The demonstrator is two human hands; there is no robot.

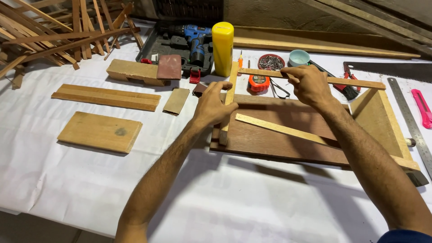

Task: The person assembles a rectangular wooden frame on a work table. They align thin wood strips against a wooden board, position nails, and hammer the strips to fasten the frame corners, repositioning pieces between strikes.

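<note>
My left hand [212,104] grips an upright pale wooden strip [230,96] that runs from the table's back down over a dark brown board [270,139]. My right hand [308,84] pinches a long horizontal wooden strip [355,82] near its left end, where it meets the upright strip. A third pale strip [279,128] lies diagonally across the dark board. The horizontal strip's right end reaches a slanted light wooden panel [378,119].
A yellow bottle [222,47], blue drill [194,40] in its black case, orange tape measure [258,83], dish of nails [271,62], steel ruler [411,121], pink cutter [423,107] and saw [391,69] lie behind and right. Wood blocks [100,131] lie left, scrap slats [54,31] far left.
</note>
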